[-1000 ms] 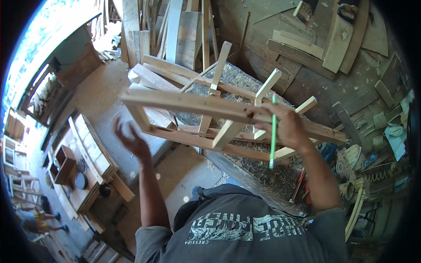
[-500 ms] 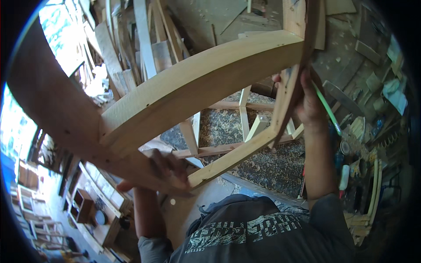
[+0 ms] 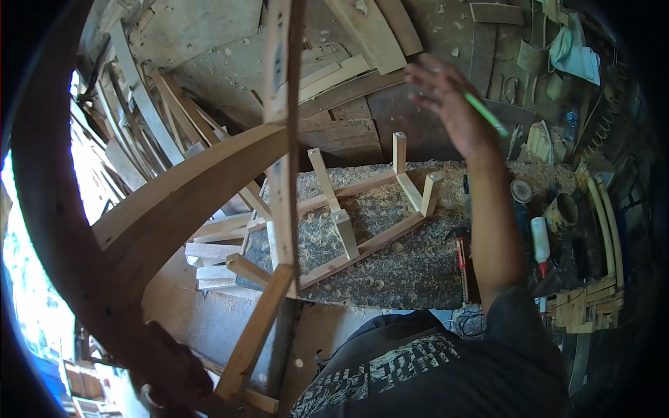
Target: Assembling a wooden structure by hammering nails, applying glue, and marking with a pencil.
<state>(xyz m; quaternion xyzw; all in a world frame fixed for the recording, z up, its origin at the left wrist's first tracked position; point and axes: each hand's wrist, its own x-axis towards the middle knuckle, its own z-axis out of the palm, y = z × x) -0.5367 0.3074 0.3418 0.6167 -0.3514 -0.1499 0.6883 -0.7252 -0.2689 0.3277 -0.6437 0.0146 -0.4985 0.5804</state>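
My left hand (image 3: 185,373), in shadow at the lower left, grips a large wooden frame (image 3: 281,209) with a curved crosspiece (image 3: 181,182), raised close to the camera across the left of the view. My right hand (image 3: 453,104) is away from that frame at the upper right, fingers spread, with a green pencil (image 3: 484,111) held in it. Below it, a second wooden frame (image 3: 369,182) with short upright posts lies on the shavings-covered workbench (image 3: 404,272).
Loose boards (image 3: 136,97) lean at the upper left, with flat curved pieces (image 3: 369,35) on the floor beyond the bench. A white glue bottle (image 3: 539,240), a tin (image 3: 561,209) and a red-edged tool (image 3: 463,268) sit at the bench's right end.
The large frame has been lifted and swung up to the left. My right hand has let go of it and moved up and away; my left hand, empty a second ago, grips it.
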